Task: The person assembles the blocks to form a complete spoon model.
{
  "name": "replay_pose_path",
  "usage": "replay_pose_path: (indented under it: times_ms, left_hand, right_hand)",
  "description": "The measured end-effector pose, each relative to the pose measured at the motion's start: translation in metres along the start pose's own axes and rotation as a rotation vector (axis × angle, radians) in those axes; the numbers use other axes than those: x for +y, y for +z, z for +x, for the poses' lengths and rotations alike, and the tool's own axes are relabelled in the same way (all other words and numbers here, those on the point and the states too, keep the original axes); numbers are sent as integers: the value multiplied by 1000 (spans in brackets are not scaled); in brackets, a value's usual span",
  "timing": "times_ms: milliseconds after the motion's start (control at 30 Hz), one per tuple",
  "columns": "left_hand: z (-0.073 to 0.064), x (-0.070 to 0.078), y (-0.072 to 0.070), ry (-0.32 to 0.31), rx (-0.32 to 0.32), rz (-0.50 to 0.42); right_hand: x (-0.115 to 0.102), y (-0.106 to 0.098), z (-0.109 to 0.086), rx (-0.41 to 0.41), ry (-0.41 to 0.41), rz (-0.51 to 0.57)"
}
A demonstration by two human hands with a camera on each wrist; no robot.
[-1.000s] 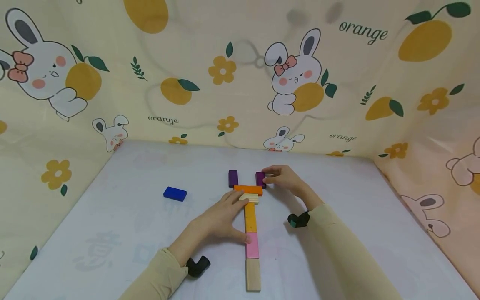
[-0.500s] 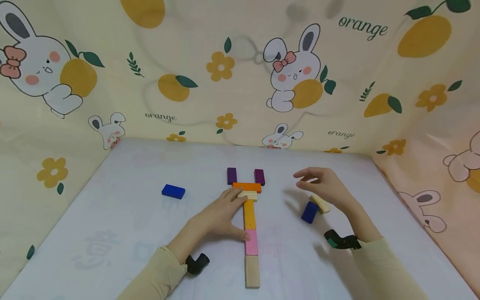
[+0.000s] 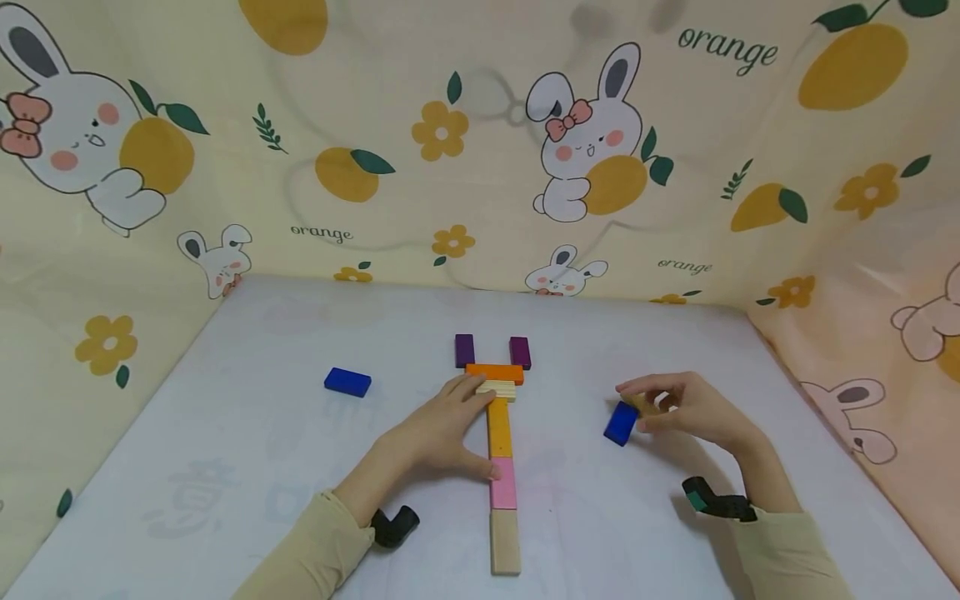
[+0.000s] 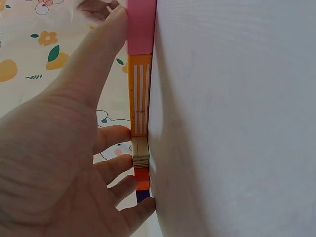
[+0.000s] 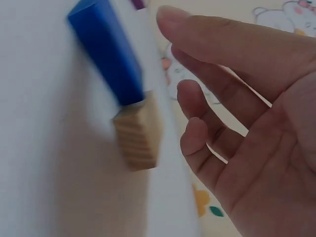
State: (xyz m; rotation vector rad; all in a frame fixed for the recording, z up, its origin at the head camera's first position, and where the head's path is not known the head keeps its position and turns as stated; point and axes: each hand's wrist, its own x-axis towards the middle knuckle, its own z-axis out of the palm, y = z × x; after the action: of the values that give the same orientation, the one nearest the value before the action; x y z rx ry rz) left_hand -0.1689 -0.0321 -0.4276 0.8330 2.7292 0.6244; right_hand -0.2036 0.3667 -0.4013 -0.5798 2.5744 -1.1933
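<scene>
A line of wooden building blocks lies on the table in the head view: a plain block (image 3: 506, 543), a pink block (image 3: 504, 487), a yellow-orange block (image 3: 499, 429), thin plain pieces (image 3: 504, 390) and an orange block (image 3: 498, 373) set crosswise. Beyond it stand two purple blocks, one left (image 3: 465, 350), one right (image 3: 520, 352). My left hand (image 3: 435, 429) rests along the line's left side, thumb at the pink block, fingertips near the thin pieces. My right hand (image 3: 697, 408) reaches over a plain block (image 5: 138, 136) touching a blue block (image 3: 621, 423); the right wrist view shows its fingers apart from both.
Another blue block (image 3: 347, 382) lies alone on the left of the white-covered table (image 3: 247, 417). A patterned cloth (image 3: 480, 192) with rabbits and oranges rises behind the table and at both sides.
My right hand has left the right purple block and moved right and nearer, down to the plain and blue blocks. The purple block stays behind the orange one. My left hand keeps its place.
</scene>
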Motion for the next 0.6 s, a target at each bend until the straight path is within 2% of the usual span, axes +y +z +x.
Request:
replay_pose_path:
  times_ms: [200, 600]
  left_hand:
    - [-1, 1, -2, 1, -1, 1]
    - [-1, 1, -1, 2, -1, 0]
  right_hand:
    - [10, 4, 4, -34, -18, -38]
    - [18, 7, 9, -53, -30, -34]
